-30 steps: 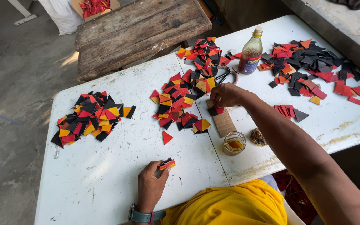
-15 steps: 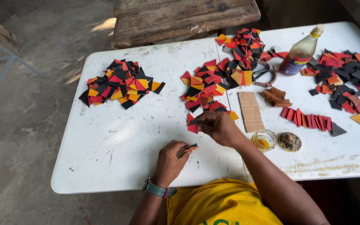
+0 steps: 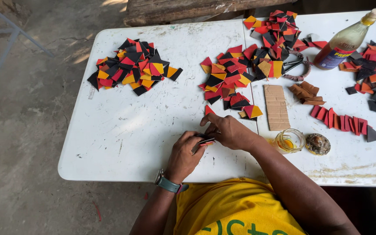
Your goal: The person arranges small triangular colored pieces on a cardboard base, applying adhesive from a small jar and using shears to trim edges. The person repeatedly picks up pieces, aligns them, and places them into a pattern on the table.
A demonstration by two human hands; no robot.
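Head view: I am pinching a small stack of triangles [image 3: 204, 141] between both hands' fingers [image 3: 196, 140], aligning edges over the table [image 3: 131, 130].

On the white plastic table [image 3: 122, 143], the left hand [image 3: 182, 156] and right hand [image 3: 227, 130] meet over a small stack of triangular leather pieces [image 3: 204, 141]. A heap of red, black and yellow leather triangles [image 3: 131, 67] lies far left; the small glass jar [image 3: 290, 140] sits right of the hands, beside a brown cardboard strip [image 3: 276, 106].

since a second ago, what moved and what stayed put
The right hand came back from the far piles to the near edge and joined the left hand on the small stack of pieces it holds. The piles, bottle and jar stayed put.
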